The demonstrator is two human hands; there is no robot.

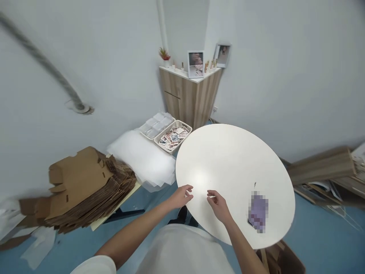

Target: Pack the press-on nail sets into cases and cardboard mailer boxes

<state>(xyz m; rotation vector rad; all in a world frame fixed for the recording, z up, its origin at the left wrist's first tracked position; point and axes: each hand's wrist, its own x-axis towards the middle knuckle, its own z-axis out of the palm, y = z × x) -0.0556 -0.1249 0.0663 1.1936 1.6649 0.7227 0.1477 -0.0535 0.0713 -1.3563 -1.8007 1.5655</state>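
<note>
Both of my hands hover at the near edge of a round white table (228, 160). My left hand (180, 196) is over the table's left rim, its fingers curved and apart with nothing between them. Across a small gap, my right hand (219, 204) is held above the tabletop, also empty, thumb and fingers loosely spread. To the right of it on the table lies a flat purple item (258, 211), blurred out by pixelation, so its kind cannot be made out.
Left of the table are a stack of flat cardboard boxes (85, 182), white foam sheets (142, 156), a basket of printed cards (173, 137) and a tray of clear packets (156, 125). A wooden cabinet (182, 95) stands behind. An open carton (281, 258) sits below right.
</note>
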